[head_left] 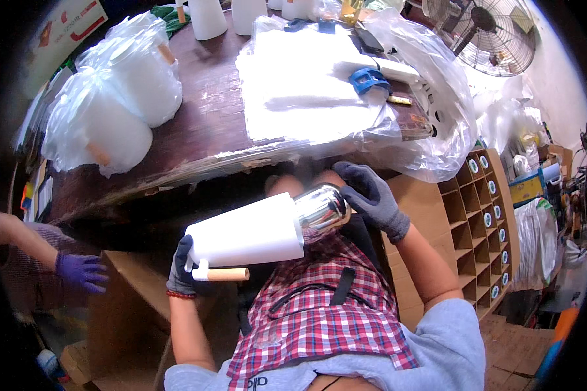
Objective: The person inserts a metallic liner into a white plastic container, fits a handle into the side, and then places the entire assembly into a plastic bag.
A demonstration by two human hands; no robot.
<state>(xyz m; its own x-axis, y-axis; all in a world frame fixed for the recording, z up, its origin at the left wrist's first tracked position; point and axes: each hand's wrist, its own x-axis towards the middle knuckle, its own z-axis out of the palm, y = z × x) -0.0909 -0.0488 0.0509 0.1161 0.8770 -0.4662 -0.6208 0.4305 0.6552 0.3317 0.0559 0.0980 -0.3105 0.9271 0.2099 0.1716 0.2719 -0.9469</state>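
Across my lap lies a white tapered jug body, tilted on its side, with a light wooden handle on its near side. My left hand, in a dark grey glove, grips the jug body at its left end, beside the base of the handle. A shiny silver vacuum liner sticks out of the jug's right end, its inner part hidden inside. My gloved right hand curls at the liner's rounded outer end, thumb and fingers against it; the exact contact is partly hidden.
Ahead stands a dark wooden table with bagged white jugs, white sheets and a blue tape dispenser. At right is a divided cardboard box. Lower left, a co-worker's purple-gloved hand is near an open carton.
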